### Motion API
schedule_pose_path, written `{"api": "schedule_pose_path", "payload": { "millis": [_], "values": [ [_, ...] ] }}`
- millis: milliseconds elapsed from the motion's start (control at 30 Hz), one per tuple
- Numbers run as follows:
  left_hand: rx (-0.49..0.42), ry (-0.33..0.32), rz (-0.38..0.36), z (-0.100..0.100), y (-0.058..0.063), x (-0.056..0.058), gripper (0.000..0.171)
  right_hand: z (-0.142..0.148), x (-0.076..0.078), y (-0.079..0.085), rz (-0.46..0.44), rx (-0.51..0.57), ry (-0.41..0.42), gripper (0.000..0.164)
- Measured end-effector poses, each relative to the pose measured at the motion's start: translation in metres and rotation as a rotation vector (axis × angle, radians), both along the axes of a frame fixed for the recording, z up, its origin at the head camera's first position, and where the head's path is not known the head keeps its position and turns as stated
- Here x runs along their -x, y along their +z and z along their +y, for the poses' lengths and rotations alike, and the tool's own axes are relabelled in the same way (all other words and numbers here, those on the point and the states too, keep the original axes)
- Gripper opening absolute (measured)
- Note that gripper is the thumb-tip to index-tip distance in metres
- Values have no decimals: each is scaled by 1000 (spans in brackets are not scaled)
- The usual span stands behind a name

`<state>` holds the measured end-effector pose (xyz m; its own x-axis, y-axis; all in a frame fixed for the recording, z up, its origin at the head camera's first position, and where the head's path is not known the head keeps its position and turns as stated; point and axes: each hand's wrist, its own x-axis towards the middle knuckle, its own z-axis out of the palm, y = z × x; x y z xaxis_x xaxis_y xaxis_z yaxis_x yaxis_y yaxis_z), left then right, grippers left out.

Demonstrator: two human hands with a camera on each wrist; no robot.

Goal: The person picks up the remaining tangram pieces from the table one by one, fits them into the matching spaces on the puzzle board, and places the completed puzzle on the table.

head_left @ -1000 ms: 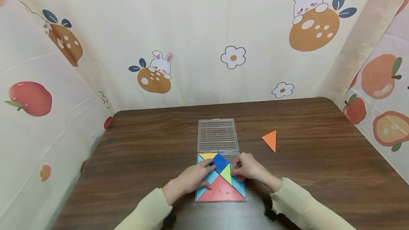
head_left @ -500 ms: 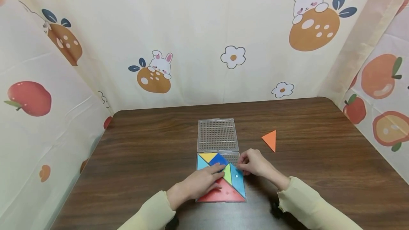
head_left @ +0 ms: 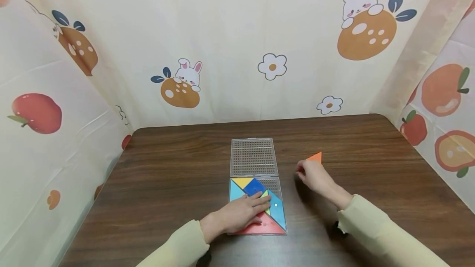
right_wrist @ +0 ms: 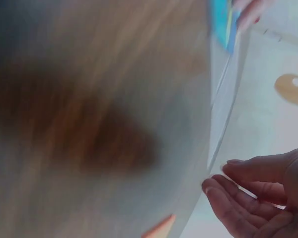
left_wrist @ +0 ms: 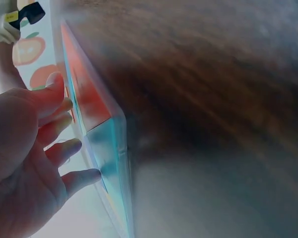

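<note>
My left hand (head_left: 239, 214) lies with straight fingers over the tangram pieces in the clear box (head_left: 273, 183), partly covering them. In the box are a yellow piece (head_left: 242, 182), a dark blue one (head_left: 254, 186), light blue ones (head_left: 279, 216), a green triangle (head_left: 265, 194) and a large red triangle (head_left: 271, 228). In the left wrist view the left fingers reach over the box edge. My right hand (head_left: 318, 179), fingers loosely bent and holding nothing, hovers in front of an orange triangle (head_left: 316, 157), hiding part of it. The right wrist view shows a gap between that hand and the orange triangle (right_wrist: 161, 228).
The box's dotted clear lid (head_left: 254, 157) lies opened flat behind it on the dark wooden table (head_left: 178, 164). At the box's upper right corner its dotted floor shows. A printed curtain (head_left: 230, 44) encloses the table at the back and sides.
My right hand has left the box's right side and moved right and away to the orange triangle. The left hand has slid right across the pieces, covering the green triangle more.
</note>
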<state>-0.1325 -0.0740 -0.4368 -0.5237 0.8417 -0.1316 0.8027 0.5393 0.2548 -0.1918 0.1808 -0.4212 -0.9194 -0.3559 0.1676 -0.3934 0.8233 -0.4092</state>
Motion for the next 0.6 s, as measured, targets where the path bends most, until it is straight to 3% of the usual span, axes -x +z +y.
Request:
{"api": "schedule_pose_path", "payload": {
  "millis": [167,433,600],
  "values": [
    [46,6,-4,2,-2,0,51,23,16,-1,75,-77,21,12],
    [56,9,1,2,-4,0,54,47,29,-6,-38,-106,38,29],
    [39,28,-27,3,-3,-1,52,56,34,-10,-50,-146,64,35]
  ]
}}
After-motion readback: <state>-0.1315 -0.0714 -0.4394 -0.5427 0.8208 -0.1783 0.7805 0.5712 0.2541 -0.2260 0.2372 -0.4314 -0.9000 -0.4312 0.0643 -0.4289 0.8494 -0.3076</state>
